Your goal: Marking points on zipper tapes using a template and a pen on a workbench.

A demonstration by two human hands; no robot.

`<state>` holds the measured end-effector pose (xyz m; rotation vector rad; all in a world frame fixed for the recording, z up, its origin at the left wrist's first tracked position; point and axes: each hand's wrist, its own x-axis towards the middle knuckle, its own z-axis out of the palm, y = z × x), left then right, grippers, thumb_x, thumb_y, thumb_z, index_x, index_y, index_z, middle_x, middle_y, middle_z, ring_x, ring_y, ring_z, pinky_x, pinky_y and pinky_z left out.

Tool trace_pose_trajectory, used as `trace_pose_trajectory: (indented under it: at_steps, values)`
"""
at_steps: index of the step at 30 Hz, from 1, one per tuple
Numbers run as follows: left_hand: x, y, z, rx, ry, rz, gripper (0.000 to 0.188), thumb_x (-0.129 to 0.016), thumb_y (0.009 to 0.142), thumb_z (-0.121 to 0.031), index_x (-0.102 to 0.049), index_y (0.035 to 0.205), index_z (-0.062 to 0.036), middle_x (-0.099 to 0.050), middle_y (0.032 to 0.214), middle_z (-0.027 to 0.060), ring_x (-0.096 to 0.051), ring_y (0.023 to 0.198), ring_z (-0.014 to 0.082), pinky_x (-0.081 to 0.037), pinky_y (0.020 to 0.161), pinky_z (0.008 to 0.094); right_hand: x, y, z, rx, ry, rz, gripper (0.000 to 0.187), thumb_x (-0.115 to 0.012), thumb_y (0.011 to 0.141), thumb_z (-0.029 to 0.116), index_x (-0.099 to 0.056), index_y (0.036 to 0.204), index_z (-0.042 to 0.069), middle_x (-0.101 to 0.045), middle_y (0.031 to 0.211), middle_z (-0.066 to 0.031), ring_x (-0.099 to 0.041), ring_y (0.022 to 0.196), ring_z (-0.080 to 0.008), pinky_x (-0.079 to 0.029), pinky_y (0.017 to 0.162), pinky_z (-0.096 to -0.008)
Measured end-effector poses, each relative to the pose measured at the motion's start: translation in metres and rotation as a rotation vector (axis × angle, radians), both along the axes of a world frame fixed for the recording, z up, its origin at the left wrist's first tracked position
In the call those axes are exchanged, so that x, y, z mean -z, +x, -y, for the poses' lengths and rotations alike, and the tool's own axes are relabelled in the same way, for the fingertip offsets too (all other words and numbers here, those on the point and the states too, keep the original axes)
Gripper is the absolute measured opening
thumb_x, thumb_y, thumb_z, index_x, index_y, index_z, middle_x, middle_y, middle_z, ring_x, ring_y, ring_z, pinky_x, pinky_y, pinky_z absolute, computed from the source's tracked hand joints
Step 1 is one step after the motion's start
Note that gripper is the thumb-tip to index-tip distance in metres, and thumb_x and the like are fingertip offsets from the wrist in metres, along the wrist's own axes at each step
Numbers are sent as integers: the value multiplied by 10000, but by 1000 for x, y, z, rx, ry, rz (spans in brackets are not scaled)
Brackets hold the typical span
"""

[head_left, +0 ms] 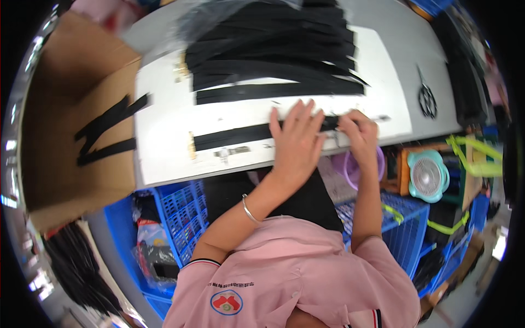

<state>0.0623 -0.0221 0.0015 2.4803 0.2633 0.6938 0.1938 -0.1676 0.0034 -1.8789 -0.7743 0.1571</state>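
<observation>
A black fabric strip (235, 135) lies straight across the white board (164, 158) in front of me. My left hand (295, 145) rests flat on it, fingers spread, pressing near its middle. At the strip's right end my right hand (360, 131) is closed in a pinch; its fingertips cover the end itself. Beyond my hands lies a separate black strip (279, 92), and behind that a wide pile of similar black strips (273, 44). Small dark marks show on the board around the strip.
An open cardboard box (104, 82) stands at the left, with folded black strips (106, 120) over its edge. Black scissors (426, 98) lie on the grey table at right. Below are blue crates (180, 218), a purple bucket (353, 175) and a turquoise fan (428, 176).
</observation>
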Motion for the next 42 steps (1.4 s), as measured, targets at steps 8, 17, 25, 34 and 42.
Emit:
trace_pose_trajectory:
  at_steps: [8, 17, 25, 34, 42]
  values:
    - [7, -7, -41, 102, 67, -124, 570, -649, 1014, -369, -566, 1460, -23, -451, 1592, 193, -330, 1535, 397, -152, 1189, 749, 20, -1, 7, 121, 247, -78, 141, -646, 1015, 90, -667, 906, 4, -654, 787, -10, -540, 685, -59, -423, 637, -219]
    - [-7, -10, -142, -106, -13, 242, 295, -668, 889, 23, -745, 1153, -84, -694, 1284, 129, -623, 1245, 343, -371, 1187, 517, 25, -1, 4, 189, 241, -115, 144, -670, 1016, 107, -683, 907, 14, -658, 795, 1, -538, 692, -50, -415, 640, -210]
    - [29, -132, -315, -721, 312, 7, 360, -700, 912, -50, -678, 1270, -24, -612, 1414, 194, -490, 1400, 400, -374, 1182, 491, 14, -3, -4, 117, 189, -71, 116, -674, 1014, 82, -685, 930, 3, -658, 803, 1, -538, 721, -42, -415, 655, -210]
    - [-38, -105, -226, -385, -14, -79, 224, -711, 972, -108, -742, 1171, -9, -753, 1059, 160, -720, 920, 334, -552, 816, 340, 13, -9, -11, 174, 277, -62, 72, -712, 987, 26, -727, 1054, 8, -665, 850, -5, -578, 712, -53, -450, 636, -217]
    - [-21, -20, -79, 171, -153, -111, 371, -797, 874, -99, -726, 1236, -66, -732, 1033, 108, -700, 936, 286, -535, 821, 363, 15, -31, -16, 210, 142, 84, 293, -760, 931, 63, -756, 1224, 76, -769, 1043, -98, -728, 918, -176, -545, 776, -316]
